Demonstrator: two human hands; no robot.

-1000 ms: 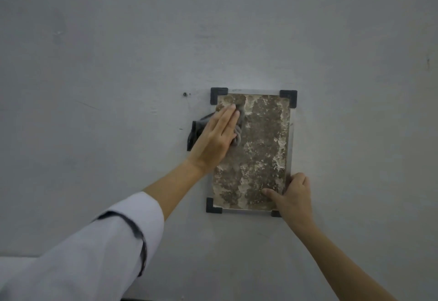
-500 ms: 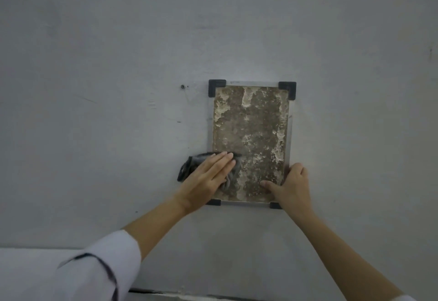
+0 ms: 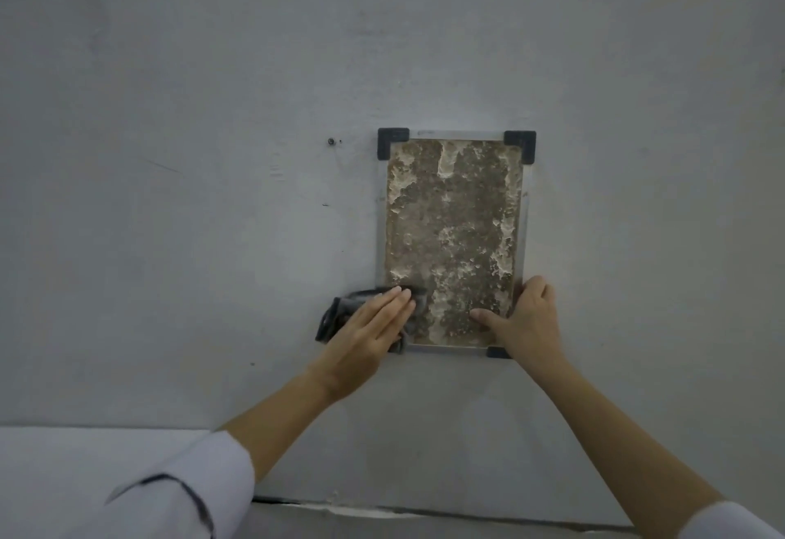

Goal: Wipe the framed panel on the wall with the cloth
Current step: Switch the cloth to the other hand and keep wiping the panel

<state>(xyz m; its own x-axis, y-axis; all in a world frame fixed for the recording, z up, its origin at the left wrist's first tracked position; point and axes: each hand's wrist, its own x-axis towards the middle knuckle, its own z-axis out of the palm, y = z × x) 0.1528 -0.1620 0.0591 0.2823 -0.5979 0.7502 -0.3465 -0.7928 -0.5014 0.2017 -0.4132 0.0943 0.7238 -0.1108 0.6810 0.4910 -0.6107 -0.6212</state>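
The framed panel (image 3: pixel 454 220) hangs upright on the grey wall, a mottled brown-and-white surface in a thin metal frame with dark corner caps. My left hand (image 3: pixel 369 330) lies flat on a dark grey cloth (image 3: pixel 335 313), pressing it against the panel's lower left corner; part of the cloth sticks out onto the wall to the left. My right hand (image 3: pixel 531 317) grips the panel's lower right edge, thumb resting on its face, fingers wrapped around the frame.
A small dark screw or hole (image 3: pixel 331 141) sits in the wall left of the panel's top corner. A pale ledge (image 3: pixel 85 462) runs along the lower left, and a floor seam (image 3: pixel 424 511) crosses the bottom.
My left hand slid the cloth from the panel's upper left down its left side to the lower left corner. My right hand kept its hold on the lower right edge.
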